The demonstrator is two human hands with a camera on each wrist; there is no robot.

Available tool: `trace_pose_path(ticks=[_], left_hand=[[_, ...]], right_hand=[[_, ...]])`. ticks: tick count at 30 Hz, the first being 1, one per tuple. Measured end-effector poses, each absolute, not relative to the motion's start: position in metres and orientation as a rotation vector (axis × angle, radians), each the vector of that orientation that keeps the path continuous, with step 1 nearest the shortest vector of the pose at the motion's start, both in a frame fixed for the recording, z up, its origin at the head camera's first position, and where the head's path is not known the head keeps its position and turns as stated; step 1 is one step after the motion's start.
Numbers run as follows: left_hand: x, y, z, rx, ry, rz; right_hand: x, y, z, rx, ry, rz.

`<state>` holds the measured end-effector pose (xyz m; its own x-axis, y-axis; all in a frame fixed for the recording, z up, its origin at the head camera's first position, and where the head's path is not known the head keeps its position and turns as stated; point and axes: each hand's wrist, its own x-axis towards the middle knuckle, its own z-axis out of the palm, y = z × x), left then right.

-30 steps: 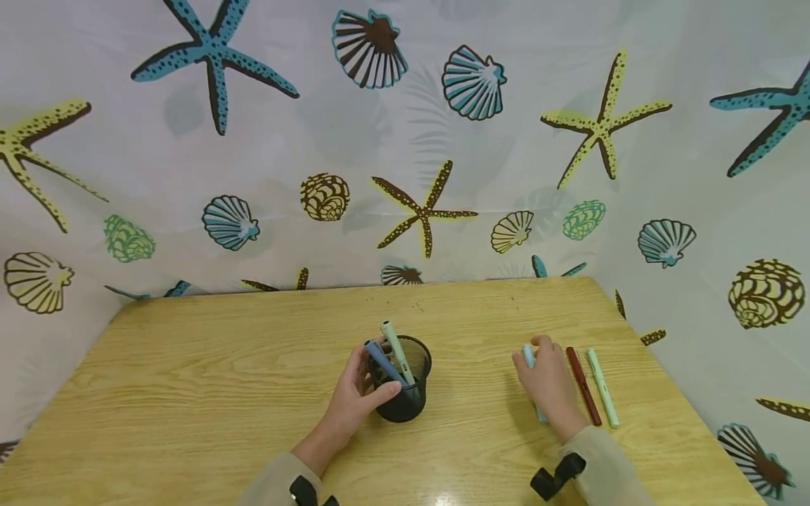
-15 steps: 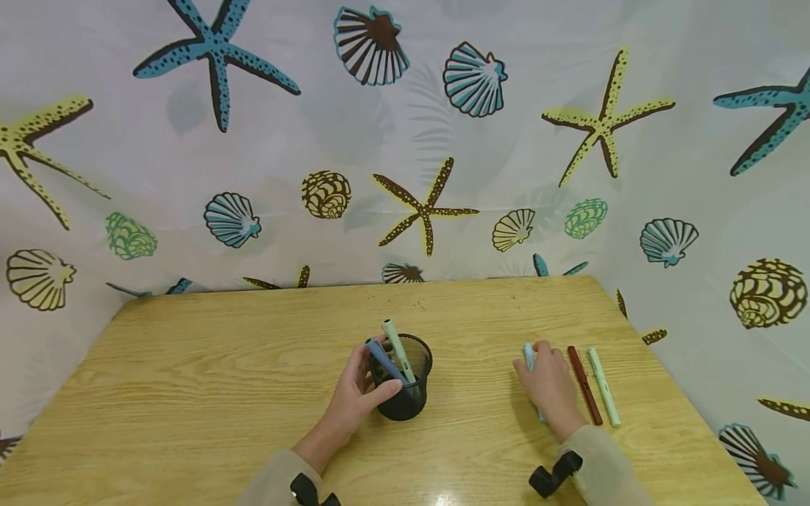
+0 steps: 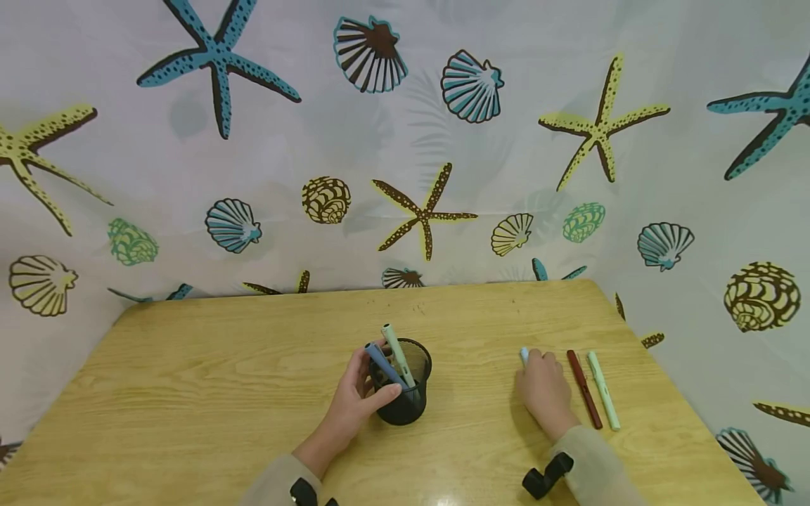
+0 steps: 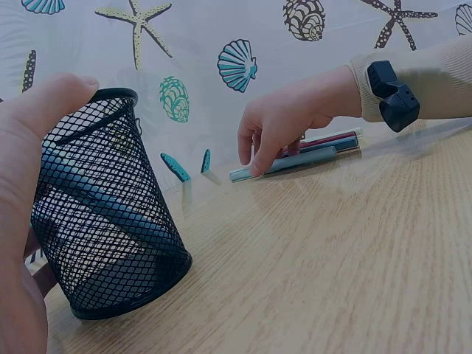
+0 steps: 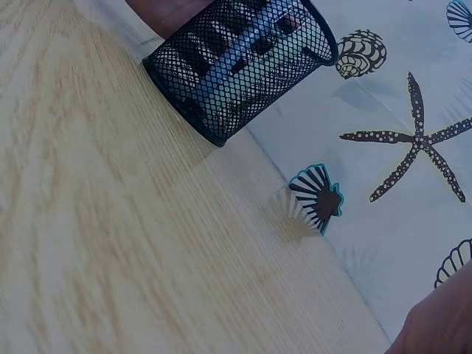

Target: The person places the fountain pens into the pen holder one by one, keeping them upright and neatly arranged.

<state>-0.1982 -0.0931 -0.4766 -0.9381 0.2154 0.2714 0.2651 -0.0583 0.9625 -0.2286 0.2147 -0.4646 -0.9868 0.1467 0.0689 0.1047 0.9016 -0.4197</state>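
Note:
My left hand (image 3: pixel 351 393) grips a black mesh pen holder (image 3: pixel 405 407) around its left side, thumb at the near rim. A blue pen (image 3: pixel 382 364) and a pale green pen (image 3: pixel 397 351) lean inside it. Over on the right, my right hand (image 3: pixel 545 390) pinches a light blue pen (image 3: pixel 524 355) that lies on the table; the hand covers most of it from above. The left wrist view shows the thumb and fingers of that hand on the light blue pen (image 4: pixel 310 156). In the right wrist view only a bit of the right hand (image 5: pixel 439 321) appears.
A dark red pen (image 3: pixel 585 390) and a mint green pen (image 3: pixel 604 390) lie side by side just right of my right hand. The wooden table (image 3: pixel 240 365) ends at a white cloth (image 3: pixel 266 154) printed with shells and starfish.
My right hand has closed in over the light blue pen, its fingers curling so that less of the pen shows. The left hand and the pen holder have stayed in place.

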Motion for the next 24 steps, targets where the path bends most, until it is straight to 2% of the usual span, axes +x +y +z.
trace_pose_path(ticks=[24], left_hand=[[-0.1970, -0.0931, -0.4722, -0.542, -2.131, -2.204]], right_hand=[[-0.2259, 0.2145, -0.4638, -0.140, -2.883, 0.739]])
